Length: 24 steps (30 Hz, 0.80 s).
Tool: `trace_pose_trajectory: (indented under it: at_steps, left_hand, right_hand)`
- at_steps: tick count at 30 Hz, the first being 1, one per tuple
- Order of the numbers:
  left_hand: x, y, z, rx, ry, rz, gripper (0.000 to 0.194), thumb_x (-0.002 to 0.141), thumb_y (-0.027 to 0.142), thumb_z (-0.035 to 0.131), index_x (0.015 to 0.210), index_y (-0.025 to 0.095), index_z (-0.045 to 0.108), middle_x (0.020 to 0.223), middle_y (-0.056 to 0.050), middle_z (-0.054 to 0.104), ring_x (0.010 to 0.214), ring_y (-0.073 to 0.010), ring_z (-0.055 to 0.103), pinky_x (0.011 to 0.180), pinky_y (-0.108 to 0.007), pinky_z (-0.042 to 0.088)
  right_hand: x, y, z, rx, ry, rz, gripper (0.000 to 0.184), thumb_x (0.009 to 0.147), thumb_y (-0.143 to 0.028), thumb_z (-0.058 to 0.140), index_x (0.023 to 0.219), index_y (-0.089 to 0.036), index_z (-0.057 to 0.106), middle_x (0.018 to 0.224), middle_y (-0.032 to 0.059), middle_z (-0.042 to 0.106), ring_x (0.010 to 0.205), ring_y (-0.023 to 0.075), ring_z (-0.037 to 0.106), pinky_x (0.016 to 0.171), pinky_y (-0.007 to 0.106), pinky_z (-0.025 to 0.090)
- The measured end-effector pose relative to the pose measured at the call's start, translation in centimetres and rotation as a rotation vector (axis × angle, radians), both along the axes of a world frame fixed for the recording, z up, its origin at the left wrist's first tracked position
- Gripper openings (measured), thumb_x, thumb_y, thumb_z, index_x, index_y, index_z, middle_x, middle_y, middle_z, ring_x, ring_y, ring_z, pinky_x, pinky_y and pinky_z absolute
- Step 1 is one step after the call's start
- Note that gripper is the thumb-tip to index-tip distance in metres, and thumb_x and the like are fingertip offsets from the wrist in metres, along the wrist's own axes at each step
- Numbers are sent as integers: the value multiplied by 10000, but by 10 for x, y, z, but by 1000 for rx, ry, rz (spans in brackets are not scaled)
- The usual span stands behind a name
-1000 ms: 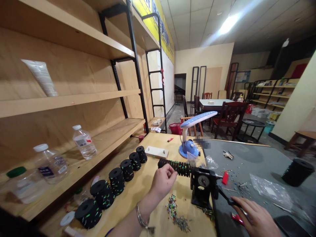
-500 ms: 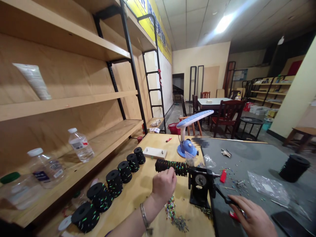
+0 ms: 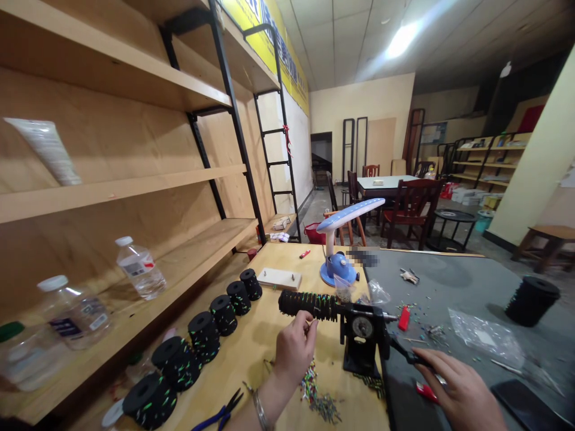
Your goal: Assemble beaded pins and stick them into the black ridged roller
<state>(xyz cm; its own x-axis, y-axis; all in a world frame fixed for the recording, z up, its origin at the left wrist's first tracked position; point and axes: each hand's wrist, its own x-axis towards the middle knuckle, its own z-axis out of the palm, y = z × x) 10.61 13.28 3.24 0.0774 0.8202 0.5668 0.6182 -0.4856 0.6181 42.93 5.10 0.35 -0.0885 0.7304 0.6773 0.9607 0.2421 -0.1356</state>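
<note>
A black hand-cranked winding machine (image 3: 363, 335) stands at the table's middle, with a long black roll (image 3: 299, 304) on its shaft. Small colourful pieces are caught among the roll's windings. My left hand (image 3: 294, 347) is just below the roll, thumb and fingers pinched together; what they hold is too small to make out. The fingers of my right hand (image 3: 462, 383) are wrapped round the crank handle (image 3: 411, 357) at the machine's right side. Under my left hand lies a heap of small colourful and metallic pieces (image 3: 321, 398).
Several black spools (image 3: 204, 336) form a row on the left. Blue-handled pliers (image 3: 222, 414) lie by my left forearm. A blue lamp (image 3: 339, 266) stands behind the machine. To the right are a plastic bag (image 3: 485, 336), another black spool (image 3: 532, 300) and a phone (image 3: 523, 401).
My left hand has dropped slightly from in front of the roll to just below it. My right hand stays on the crank handle. The pliers have come into view by my left forearm.
</note>
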Motion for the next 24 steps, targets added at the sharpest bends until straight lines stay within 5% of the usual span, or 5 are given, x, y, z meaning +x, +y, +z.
trace_pose_trajectory:
  at_steps: [7,15,24]
  left_hand:
    - [5,0,1,-208,-275,-99,221,883,403,534,780,208,550,510,45,465,468,-141,458,487,-239,287]
    - [14,-11,-12,-564,-645,-244,409,777,587,589,740,190,499,518,54,511,378,-73,380,391,-190,249]
    - [8,-36,-38,-681,-689,-237,451,822,637,499,752,192,475,560,36,562,360,-66,414,380,-185,256]
  right_hand:
    - [5,17,1,15,49,-4,437,903,-551,440,951,-251,755,919,74,783,803,250,738,687,349,596]
    - [8,19,-1,-7,53,23,393,906,-520,457,966,-256,742,932,64,781,802,236,744,666,316,602]
    - [4,17,7,-9,57,31,403,910,-524,449,952,-250,741,910,64,782,771,230,746,638,300,596]
